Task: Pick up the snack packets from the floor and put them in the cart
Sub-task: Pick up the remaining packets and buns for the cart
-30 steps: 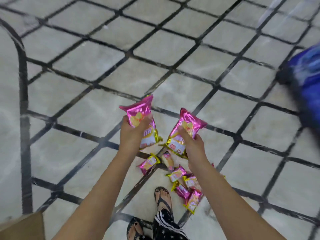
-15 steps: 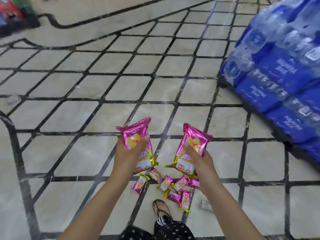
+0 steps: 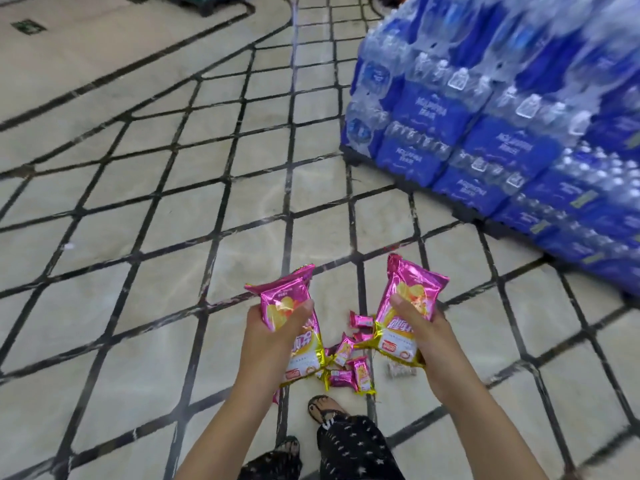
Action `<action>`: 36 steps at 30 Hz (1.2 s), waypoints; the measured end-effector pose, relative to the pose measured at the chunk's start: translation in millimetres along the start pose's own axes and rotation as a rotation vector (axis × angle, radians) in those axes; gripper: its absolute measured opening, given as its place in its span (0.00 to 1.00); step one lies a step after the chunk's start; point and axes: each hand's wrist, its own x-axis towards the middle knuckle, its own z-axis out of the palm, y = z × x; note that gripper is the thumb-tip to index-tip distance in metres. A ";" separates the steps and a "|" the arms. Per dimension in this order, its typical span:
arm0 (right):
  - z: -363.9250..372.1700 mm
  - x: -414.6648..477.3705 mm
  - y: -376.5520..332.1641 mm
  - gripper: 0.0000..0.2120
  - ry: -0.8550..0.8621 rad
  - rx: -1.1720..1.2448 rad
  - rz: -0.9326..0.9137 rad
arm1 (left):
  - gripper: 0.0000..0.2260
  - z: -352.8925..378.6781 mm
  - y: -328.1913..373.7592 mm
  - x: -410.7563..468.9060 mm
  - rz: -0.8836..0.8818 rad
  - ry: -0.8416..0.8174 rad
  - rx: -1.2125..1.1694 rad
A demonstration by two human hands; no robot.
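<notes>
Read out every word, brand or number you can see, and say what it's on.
Nothing reads for certain.
Blue water packs: white lettering, blurred.
Left snack packet, held by left hand: print blurred.
Right snack packet, held by right hand: red label, blurred.
Green floor sign: too small.

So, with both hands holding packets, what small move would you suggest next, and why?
Probably turn to look for the cart and drop both in. The left hand grips the left packet and the right hand the right packet, so neither can take the small packets on the floor, and no cart is in view.
</notes>
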 end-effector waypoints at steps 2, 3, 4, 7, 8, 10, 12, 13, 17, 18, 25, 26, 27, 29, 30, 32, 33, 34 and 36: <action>-4.1 -17.6 14.6 0.27 0.026 0.020 0.028 | 0.16 -7.3 -3.6 -5.1 0.000 -0.051 0.023; -6.3 -27.3 24.4 0.29 0.059 0.039 0.050 | 0.18 -11.0 -5.3 -7.6 -0.008 -0.090 0.039; -9.2 -37.1 35.0 0.30 0.094 0.056 0.080 | 0.20 -13.9 -8.5 -8.8 -0.029 -0.133 0.052; -21.9 -69.1 62.5 0.26 0.180 0.141 0.152 | 0.18 -15.7 -9.8 -16.6 -0.047 -0.234 0.131; -27.4 -79.7 70.0 0.25 0.199 0.162 0.163 | 0.16 -13.8 -10.7 -18.2 -0.033 -0.265 0.152; -40.3 -101.5 81.0 0.22 0.248 0.187 0.171 | 0.18 -4.2 -7.6 -26.8 -0.008 -0.334 0.203; -56.6 -121.3 90.6 0.11 0.304 0.229 0.141 | 0.18 8.8 -6.8 -36.0 0.020 -0.400 0.245; -65.6 -130.6 95.0 0.08 0.342 0.254 0.128 | 0.18 16.4 -7.5 -41.6 0.032 -0.432 0.268; -101.3 -168.2 114.4 0.08 0.471 0.334 0.086 | 0.17 56.2 -15.7 -73.5 0.072 -0.620 0.350; -110.4 -178.0 120.0 0.09 0.499 0.354 0.077 | 0.17 67.2 -19.3 -83.7 0.089 -0.663 0.383; -186.1 -257.0 189.2 0.19 0.696 0.521 0.052 | 0.13 145.3 -66.1 -179.6 0.140 -0.931 0.590; -198.0 -271.5 200.6 0.19 0.720 0.537 0.056 | 0.12 156.7 -76.1 -196.8 0.143 -0.979 0.628; -210.2 -286.6 211.6 0.18 0.742 0.555 0.055 | 0.11 168.3 -85.9 -214.2 0.155 -1.019 0.661; -236.0 -318.3 233.6 0.16 0.789 0.590 0.052 | 0.17 191.8 -105.8 -252.3 0.174 -1.079 0.742; -248.5 -333.8 244.5 0.16 0.810 0.601 0.054 | 0.20 203.2 -116.6 -269.6 0.176 -1.101 0.783; -273.5 -363.3 267.6 0.17 0.851 0.623 0.058 | 0.19 224.6 -138.4 -305.8 0.175 -1.148 0.827; -285.5 -377.4 278.4 0.17 0.873 0.637 0.059 | 0.18 234.5 -149.6 -322.5 0.175 -1.174 0.842; -297.2 -391.8 288.8 0.17 0.894 0.650 0.060 | 0.19 244.4 -161.4 -339.8 0.178 -1.193 0.864; -318.5 -420.8 307.4 0.18 0.927 0.674 0.067 | 0.26 262.9 -183.8 -374.0 0.192 -1.231 0.926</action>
